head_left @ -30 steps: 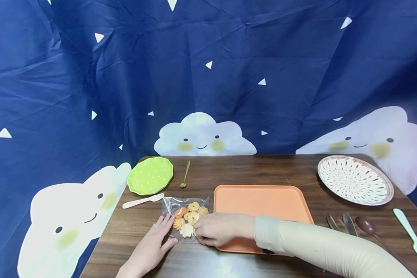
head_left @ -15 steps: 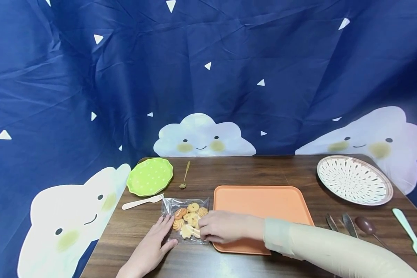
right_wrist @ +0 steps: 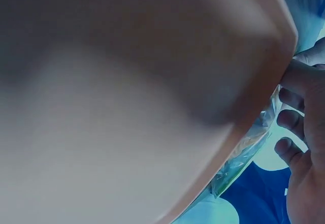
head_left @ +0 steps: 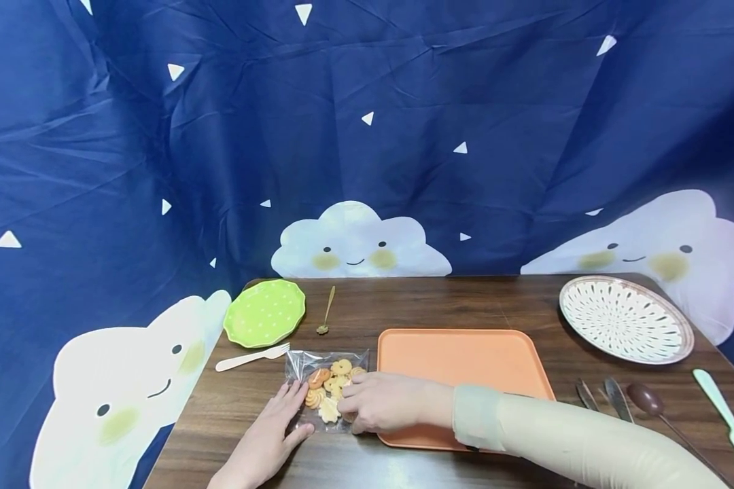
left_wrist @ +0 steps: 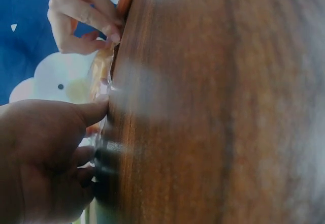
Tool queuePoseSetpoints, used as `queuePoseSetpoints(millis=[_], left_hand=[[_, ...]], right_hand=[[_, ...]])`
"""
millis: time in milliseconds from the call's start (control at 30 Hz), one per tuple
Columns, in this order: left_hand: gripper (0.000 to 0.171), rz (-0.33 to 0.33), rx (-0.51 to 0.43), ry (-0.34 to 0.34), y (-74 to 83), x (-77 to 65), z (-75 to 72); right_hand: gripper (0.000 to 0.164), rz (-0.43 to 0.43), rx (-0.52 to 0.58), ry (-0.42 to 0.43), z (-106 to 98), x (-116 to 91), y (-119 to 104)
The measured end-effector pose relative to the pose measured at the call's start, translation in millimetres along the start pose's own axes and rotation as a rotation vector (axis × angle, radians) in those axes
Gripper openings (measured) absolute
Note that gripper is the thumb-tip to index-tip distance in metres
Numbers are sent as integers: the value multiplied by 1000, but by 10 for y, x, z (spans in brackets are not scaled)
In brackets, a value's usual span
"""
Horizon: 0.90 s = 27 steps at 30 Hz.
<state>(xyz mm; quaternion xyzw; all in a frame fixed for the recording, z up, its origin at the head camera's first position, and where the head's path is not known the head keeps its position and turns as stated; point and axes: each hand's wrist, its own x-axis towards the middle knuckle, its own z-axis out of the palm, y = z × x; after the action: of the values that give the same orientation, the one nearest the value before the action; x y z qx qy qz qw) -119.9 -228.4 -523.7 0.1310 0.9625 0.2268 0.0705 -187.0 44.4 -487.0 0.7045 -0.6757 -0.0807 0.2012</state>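
Right hand (head_left: 387, 405) shifted left over cookie bag (head_left: 302, 363) | grip unclear | left hand (head_left: 268, 429): fingers straight | bag flat, long axis unclear

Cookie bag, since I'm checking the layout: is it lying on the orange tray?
No, the cookie bag lies on the table, left of the orange tray.

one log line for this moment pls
left grip: on bag, left edge | right grip: at bag's right side, hold unclear | cookies: inside bag | orange tray: right of bag
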Motion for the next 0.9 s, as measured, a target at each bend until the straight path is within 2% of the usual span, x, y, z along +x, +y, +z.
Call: queuePoseSetpoints(millis=[333,700,900], left_hand=[[73,4,3,13,2,3,16],[73,-2,-10,1,2,-5,-2],[71,11,19,14,8,9,-23]], right_hand=[[19,8,41,0,22,33,-18],[14,43,204,-42,28,39,-27],[19,60,260,-2,18,0,-25]])
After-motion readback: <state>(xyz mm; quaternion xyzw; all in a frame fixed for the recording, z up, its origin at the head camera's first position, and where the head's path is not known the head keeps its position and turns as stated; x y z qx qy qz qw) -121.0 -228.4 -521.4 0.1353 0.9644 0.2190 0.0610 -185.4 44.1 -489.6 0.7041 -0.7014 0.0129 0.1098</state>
